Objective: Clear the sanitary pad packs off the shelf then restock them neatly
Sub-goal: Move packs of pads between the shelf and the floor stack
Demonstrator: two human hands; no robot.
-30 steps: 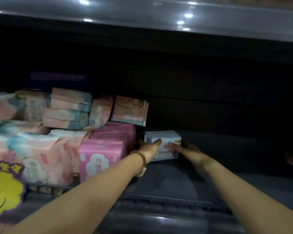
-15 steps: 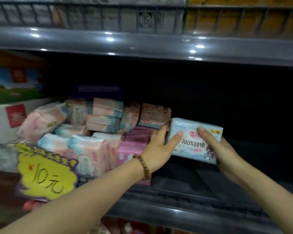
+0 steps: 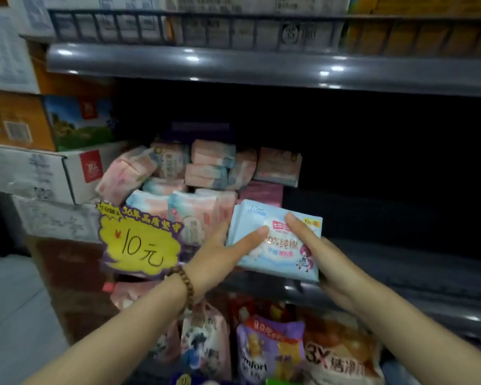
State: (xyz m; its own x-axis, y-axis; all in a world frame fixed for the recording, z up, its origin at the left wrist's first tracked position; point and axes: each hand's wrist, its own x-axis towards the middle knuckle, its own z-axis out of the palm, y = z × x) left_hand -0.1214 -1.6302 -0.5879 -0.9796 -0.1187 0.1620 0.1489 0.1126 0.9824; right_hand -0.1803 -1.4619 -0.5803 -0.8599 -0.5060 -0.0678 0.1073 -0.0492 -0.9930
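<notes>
A light blue sanitary pad pack (image 3: 289, 251) with a cartoon girl and red label is held between both hands, just in front of the dark shelf (image 3: 400, 276). My left hand (image 3: 222, 257) grips its left edge, thumb across the front. On the right side, my right hand (image 3: 325, 259) holds it with a finger laid over the face. A pile of pink and pale blue pad packs (image 3: 206, 173) sits on the left part of the shelf, some stacked, some leaning. A pink pack (image 3: 261, 193) lies behind the held one.
A yellow price sign (image 3: 140, 240) reading 10 hangs at the shelf front left. Cardboard boxes (image 3: 53, 162) are stacked to the left. The upper shelf edge (image 3: 261, 68) juts out overhead. Bagged goods (image 3: 275, 348) fill the level below. The shelf's right half is dark.
Both hands took hold of the blue pack deep on the shelf, lifted it and drew it toward me past the shelf front. The view pulled back and lower.
</notes>
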